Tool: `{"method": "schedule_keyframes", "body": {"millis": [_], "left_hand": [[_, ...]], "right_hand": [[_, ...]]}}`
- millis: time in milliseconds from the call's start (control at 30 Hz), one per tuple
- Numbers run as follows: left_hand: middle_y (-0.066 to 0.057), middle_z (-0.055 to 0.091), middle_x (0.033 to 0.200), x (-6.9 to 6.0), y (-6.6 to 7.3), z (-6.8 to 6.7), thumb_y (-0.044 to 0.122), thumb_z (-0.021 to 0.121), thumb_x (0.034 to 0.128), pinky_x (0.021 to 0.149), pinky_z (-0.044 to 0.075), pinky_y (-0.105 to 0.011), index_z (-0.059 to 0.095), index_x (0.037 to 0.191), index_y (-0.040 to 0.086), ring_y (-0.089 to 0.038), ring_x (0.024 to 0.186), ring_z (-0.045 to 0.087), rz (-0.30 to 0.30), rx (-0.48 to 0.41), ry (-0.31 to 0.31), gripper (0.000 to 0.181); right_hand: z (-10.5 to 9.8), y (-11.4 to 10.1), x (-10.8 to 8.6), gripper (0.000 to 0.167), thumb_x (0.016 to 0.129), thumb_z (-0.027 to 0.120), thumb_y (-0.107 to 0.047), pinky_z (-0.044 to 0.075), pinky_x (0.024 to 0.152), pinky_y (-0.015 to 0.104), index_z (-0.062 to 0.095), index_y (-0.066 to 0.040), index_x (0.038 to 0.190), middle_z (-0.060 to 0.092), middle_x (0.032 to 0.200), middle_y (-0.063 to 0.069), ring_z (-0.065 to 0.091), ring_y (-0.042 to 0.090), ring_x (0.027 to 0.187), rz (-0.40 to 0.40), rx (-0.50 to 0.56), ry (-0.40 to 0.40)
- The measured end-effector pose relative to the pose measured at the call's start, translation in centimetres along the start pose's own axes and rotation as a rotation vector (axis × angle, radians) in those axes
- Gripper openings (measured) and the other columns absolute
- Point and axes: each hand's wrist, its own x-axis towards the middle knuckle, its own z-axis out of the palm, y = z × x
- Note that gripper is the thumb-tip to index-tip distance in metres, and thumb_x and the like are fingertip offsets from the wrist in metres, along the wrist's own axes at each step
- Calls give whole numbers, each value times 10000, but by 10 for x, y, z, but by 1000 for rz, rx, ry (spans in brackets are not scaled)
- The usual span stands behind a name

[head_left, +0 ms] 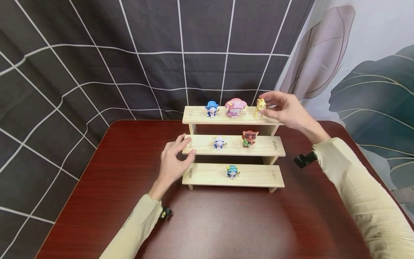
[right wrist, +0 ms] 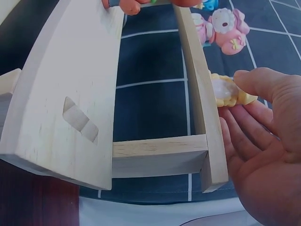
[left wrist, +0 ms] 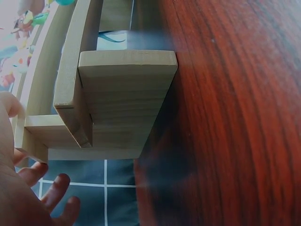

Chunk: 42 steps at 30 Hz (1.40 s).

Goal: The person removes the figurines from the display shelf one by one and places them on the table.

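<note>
A three-tier wooden display stand (head_left: 207, 145) stands on the table. My left hand (head_left: 173, 160) holds the left end of its middle shelf, thumb at the front edge and index finger over the top. In the left wrist view the other fingers of that hand (left wrist: 23, 183) spread past the shelf's end. At the right of the top shelf, my right hand (head_left: 286, 109) pinches a small yellow figurine (head_left: 260, 107) between thumb and fingers. The right wrist view shows this figurine (right wrist: 225, 90) upright, at the shelf edge; its base is partly hidden.
A blue-hatted figurine (head_left: 211, 109) and a pink figurine (head_left: 235, 108) share the top shelf. On the middle shelf are a white-and-blue figurine (head_left: 219, 142) and a red fox figurine (head_left: 249, 139). A teal-hatted figurine (head_left: 232, 172) sits below. Dark gridded curtain (head_left: 155, 68) hangs behind the table (head_left: 226, 223).
</note>
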Motion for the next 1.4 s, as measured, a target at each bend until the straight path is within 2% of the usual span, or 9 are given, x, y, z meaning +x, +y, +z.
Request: {"method": "schedule_keyframes", "body": {"millis": [300, 533, 1033, 1400], "left_hand": [[-72, 624, 1347, 0, 1, 0, 241, 758, 826, 825, 441, -489, 739, 1220, 113, -319, 1053, 588, 11, -3, 11, 414], [-75, 618, 1355, 0, 0, 1, 247, 746, 834, 837, 441, -487, 736, 1224, 111, -309, 1061, 586, -8, -7, -6, 413], [-68, 613, 1363, -1, 0, 0, 246, 747, 840, 849, 433, -481, 733, 1232, 116, -302, 1074, 577, -33, -21, -20, 414], [-63, 613, 1362, 0, -1, 0, 245, 745, 842, 861, 419, -488, 733, 1232, 121, -306, 1084, 573, -31, -33, -17, 410]], "right_hand": [[-2, -6, -2, 404, 849, 749, 25, 479, 731, 162, 639, 26, 1238, 685, 1116, 179, 627, 29, 914, 4, -14, 2], [-3, -10, -8, 400, 847, 761, 4, 489, 729, 163, 647, 18, 1231, 689, 1116, 182, 635, 9, 894, 27, -27, 4], [-5, -22, -22, 410, 831, 777, 10, 506, 682, 184, 649, 13, 1221, 706, 1071, 120, 661, 39, 866, 22, 11, 24], [-4, -37, -29, 411, 812, 784, 25, 486, 667, 185, 659, 10, 1204, 701, 1070, 144, 656, 31, 867, -28, -6, 34]]}}
